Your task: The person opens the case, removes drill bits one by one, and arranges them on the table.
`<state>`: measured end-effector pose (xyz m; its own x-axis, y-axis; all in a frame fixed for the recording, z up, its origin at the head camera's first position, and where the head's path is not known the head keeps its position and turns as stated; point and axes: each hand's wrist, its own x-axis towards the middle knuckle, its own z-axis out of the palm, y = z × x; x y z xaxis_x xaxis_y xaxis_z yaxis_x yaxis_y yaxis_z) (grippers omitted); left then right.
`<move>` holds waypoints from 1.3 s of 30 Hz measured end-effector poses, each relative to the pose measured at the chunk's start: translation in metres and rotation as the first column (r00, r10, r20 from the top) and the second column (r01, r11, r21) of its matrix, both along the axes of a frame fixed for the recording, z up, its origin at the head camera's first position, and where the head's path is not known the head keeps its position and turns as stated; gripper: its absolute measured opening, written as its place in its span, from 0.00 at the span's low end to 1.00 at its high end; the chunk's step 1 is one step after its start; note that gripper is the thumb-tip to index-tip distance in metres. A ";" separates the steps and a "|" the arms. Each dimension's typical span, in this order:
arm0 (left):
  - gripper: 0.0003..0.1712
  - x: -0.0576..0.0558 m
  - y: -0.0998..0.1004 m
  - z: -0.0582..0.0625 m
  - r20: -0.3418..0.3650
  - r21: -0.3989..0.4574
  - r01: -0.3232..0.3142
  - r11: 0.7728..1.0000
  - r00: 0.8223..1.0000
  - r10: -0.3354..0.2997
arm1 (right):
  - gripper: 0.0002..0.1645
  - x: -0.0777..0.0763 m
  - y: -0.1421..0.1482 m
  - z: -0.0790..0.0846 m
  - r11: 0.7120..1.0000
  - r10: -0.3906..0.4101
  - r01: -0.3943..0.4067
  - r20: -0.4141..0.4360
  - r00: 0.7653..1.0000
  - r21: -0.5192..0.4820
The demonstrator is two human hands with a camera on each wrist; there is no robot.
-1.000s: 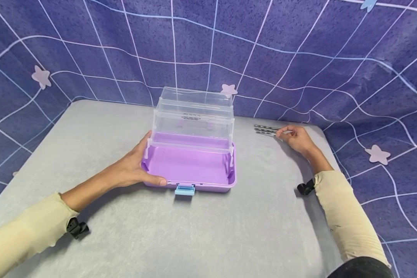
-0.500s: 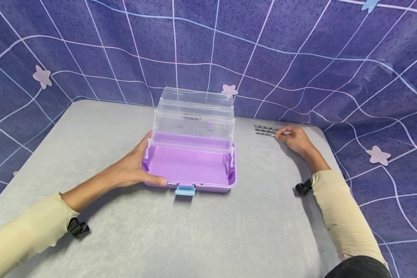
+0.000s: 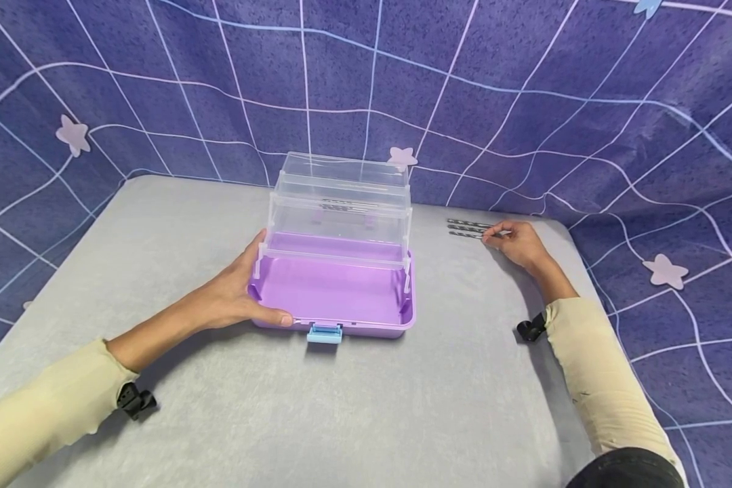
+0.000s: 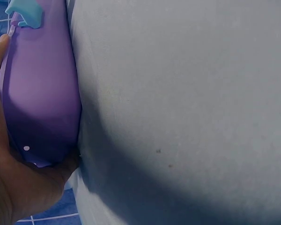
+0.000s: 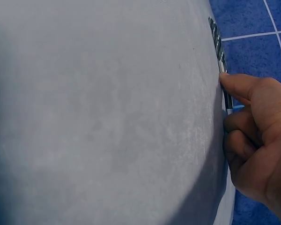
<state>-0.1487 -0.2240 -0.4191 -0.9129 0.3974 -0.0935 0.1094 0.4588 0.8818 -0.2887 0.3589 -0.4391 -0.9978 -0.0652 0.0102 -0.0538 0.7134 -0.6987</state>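
Observation:
A purple box (image 3: 335, 291) with clear raised trays (image 3: 341, 224) and a light blue latch (image 3: 324, 333) stands open on the table. My left hand (image 3: 232, 291) grips its left front corner, the thumb lying along the front rim. In the left wrist view the same hand (image 4: 23, 183) wraps round the box's end (image 4: 42, 93). Three spiral drill bits (image 3: 463, 228) lie side by side to the right of the box. At their right ends, my right hand (image 3: 518, 245) pinches the nearest drill bit (image 5: 221, 63) between thumb and forefinger. More drill bits (image 3: 344, 205) show through the clear trays.
The grey table (image 3: 366, 407) ends at a purple-blue cloth backdrop (image 3: 494, 122) with grid lines and stars. The drill bits lie close to the back edge. A black rounded object (image 3: 628, 471) shows at the bottom right.
My right forearm has shifted slightly left, with the hand still at the drill bits. The left hand and the box have stayed in place.

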 end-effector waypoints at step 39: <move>0.94 -0.002 0.001 0.000 0.010 0.060 0.023 0.998 1.000 -0.024 | 0.22 -0.005 -0.019 0.037 0.997 0.023 -0.021 0.023 0.999 -0.071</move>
<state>-0.1507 -0.2231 -0.4196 -0.9023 0.4240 -0.0787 0.1099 0.4026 0.9088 -0.2940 0.3400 -0.4025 -0.9961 -0.0873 -0.0083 -0.0517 0.6609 -0.7487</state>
